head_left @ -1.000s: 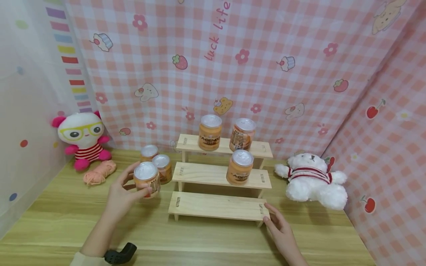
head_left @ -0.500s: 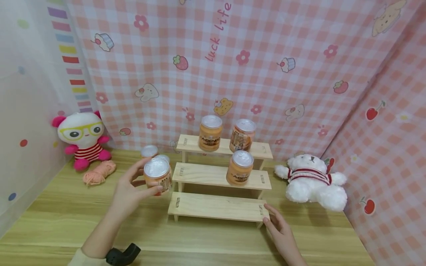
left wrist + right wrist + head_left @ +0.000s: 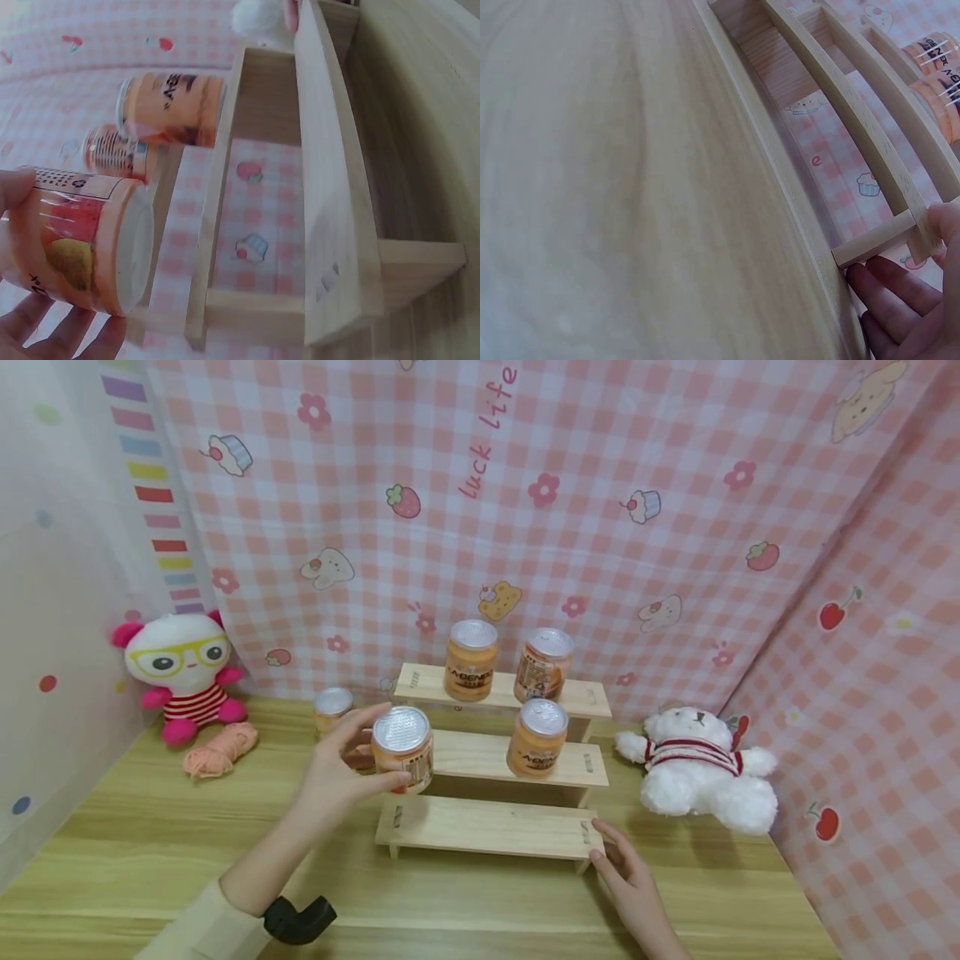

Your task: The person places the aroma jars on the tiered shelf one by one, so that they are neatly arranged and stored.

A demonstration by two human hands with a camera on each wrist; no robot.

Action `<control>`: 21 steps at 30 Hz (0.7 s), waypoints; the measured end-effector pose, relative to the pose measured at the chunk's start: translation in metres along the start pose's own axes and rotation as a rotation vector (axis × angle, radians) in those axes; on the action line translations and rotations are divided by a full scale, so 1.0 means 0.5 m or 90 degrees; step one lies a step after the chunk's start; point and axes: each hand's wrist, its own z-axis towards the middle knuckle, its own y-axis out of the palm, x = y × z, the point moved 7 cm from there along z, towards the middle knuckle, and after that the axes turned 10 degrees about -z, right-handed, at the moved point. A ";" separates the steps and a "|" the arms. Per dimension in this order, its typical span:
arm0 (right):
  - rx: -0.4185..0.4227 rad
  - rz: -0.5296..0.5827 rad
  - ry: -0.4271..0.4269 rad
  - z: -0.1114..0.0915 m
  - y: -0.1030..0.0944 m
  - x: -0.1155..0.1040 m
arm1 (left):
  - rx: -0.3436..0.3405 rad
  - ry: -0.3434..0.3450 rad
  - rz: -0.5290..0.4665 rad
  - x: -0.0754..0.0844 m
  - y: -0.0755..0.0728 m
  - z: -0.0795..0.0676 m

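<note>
My left hand (image 3: 333, 781) grips an orange-labelled can (image 3: 402, 752) with a silver lid, held upright in front of the left end of the middle step. Fruit pictures show on its label in the left wrist view. The wooden three-step stand (image 3: 487, 827) bears one can (image 3: 537, 739) at the right of its middle step. Two more, a left can (image 3: 471, 662) and a right can (image 3: 544, 667), stand on the top step. At the right end of the lowest step my right hand (image 3: 633, 881) pinches the board, thumb above and fingers below in the right wrist view.
Behind my left hand another can (image 3: 332, 706) stands on the wooden table (image 3: 150, 860). A pink-eared plush toy (image 3: 183, 672) and a peach yarn skein (image 3: 221, 750) sit at the left. A white teddy bear (image 3: 697, 768) lies right of the stand.
My left hand has carried its can rightward from beside the cans on the table to the stand's left end, and now covers one of those cans. The right hand stays put.
</note>
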 end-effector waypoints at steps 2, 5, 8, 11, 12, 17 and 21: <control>0.000 -0.001 -0.002 0.000 0.001 0.000 | -0.013 -0.003 -0.015 0.001 0.012 0.009; 0.001 -0.003 -0.003 0.001 0.000 0.000 | -0.031 0.001 -0.029 0.001 0.028 0.024; 0.001 0.002 -0.003 0.002 0.001 -0.001 | -0.049 0.003 -0.038 -0.001 0.043 0.039; 0.001 0.007 -0.002 0.003 0.001 -0.002 | -0.068 0.002 -0.048 -0.002 0.060 0.051; 0.001 0.009 -0.002 0.003 0.001 -0.003 | -0.075 -0.001 -0.053 -0.003 0.066 0.055; 0.003 0.013 -0.010 0.003 0.002 -0.004 | -0.091 -0.015 -0.066 -0.009 0.086 0.074; 0.007 0.013 -0.015 0.003 0.002 -0.004 | -0.098 -0.026 -0.064 -0.020 0.095 0.088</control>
